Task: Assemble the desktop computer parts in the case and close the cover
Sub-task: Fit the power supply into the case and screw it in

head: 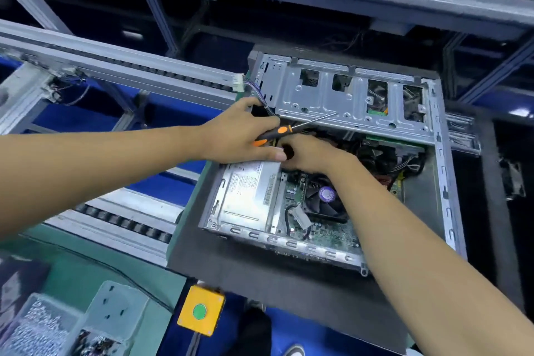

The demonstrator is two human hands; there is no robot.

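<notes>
Gripping orange-black screwdriver: left hand | right hand grip hidden | ribbed steel case

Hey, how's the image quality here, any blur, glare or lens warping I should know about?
Head view: strong wide-angle warping bends the conveyor rails and frame beams; the edges smear, so the screw bin at bottom left is blurry; the computer case centre is fairly sharp; even overhead light, mild sheen on the power supply; the left hand holding the screwdriver is clear.
</notes>
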